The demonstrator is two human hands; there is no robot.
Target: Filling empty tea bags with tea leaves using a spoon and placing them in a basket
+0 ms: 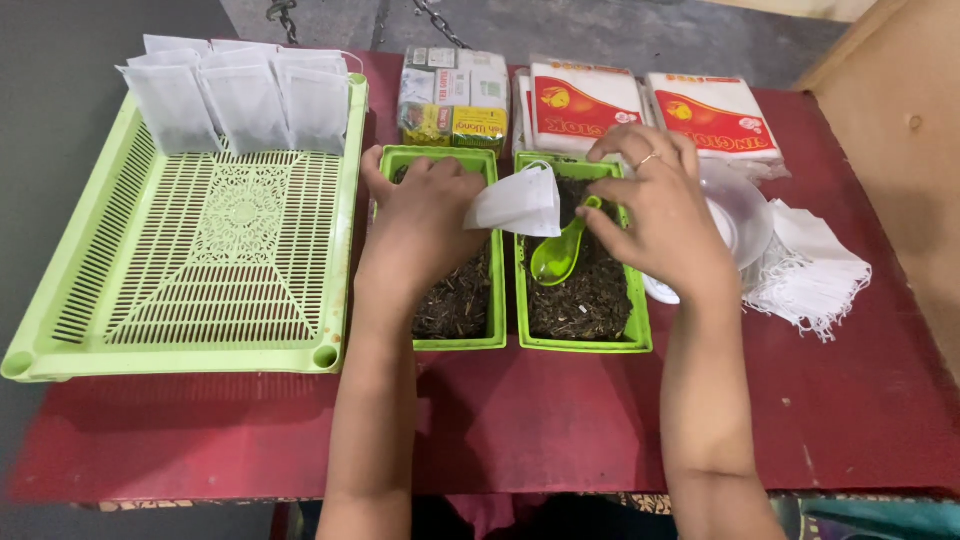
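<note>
Holding a small white paper filter bag (517, 203) open above two green plastic trays of dried dark leaves (585, 290), the left hand (425, 215) pinches its edge while the right hand (655, 215), fingers closed, grips a green plastic spoon (560, 252) that should next tip into the bag's mouth.

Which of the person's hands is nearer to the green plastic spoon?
Right. The right hand touches the green plastic spoon at its handle, while the left hand holds the white filter bag beside it.

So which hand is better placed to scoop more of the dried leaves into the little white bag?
Probably the right hand: it already grips the green spoon over the right green tub of dried leaves. The left hand is holding the white bag.
</note>
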